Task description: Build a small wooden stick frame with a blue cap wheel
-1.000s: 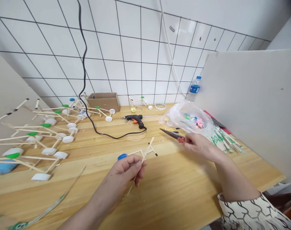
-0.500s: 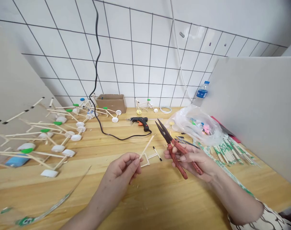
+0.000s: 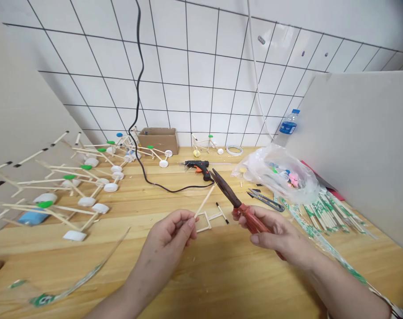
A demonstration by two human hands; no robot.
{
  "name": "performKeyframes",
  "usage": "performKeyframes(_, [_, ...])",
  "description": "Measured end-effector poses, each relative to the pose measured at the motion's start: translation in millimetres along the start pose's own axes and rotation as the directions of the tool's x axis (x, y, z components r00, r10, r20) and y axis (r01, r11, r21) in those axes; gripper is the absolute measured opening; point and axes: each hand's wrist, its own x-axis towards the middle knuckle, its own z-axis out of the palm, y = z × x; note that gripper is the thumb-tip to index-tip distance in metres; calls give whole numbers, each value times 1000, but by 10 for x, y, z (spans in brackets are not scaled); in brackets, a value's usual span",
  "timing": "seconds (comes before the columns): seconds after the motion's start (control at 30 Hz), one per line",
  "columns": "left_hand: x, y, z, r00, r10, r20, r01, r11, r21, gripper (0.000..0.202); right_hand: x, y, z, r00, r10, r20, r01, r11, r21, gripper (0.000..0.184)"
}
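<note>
My left hand [image 3: 173, 232] pinches the lower end of a thin wooden stick [image 3: 204, 200] that slants up to the right above the wooden table [image 3: 221, 274]. A small glued frame of sticks [image 3: 210, 220] lies on the table just behind it. My right hand [image 3: 274, 232] grips the red handles of long-nosed pliers [image 3: 233, 199]. Their dark jaws are closed and point up-left, with the tip close to the stick's upper end.
A black glue gun [image 3: 199, 166] with its cord lies behind. Small snips [image 3: 265, 199], a plastic bag of coloured caps [image 3: 277, 173] and wrapped chopsticks [image 3: 324, 216] sit at right. Stick-and-cap models [image 3: 85, 181] crowd the left. A cardboard box [image 3: 158, 139] and a water bottle [image 3: 287, 127] stand at the wall.
My right hand picked up the red pliers from beside the bag, brought them toward the stick and closed their jaws. My left hand kept its pinch on the stick, which now points more upright.
</note>
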Motion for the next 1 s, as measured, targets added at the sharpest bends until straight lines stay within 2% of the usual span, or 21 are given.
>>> performKeyframes(0.23, [-13,-29,-7,998,60,12,-61,992,110,22,-8,11,19,999,-16,41,19,998,-62,35])
performKeyframes(0.43, [-20,-30,6,997,72,21,-74,985,158,23,-18,-29,47,998,8,65,-1,994,-114,18])
performKeyframes(1.0, [-19,-24,13,997,83,8,-83,986,143,22,-39,-26,45,998,-20,60,26,994,-107,14])
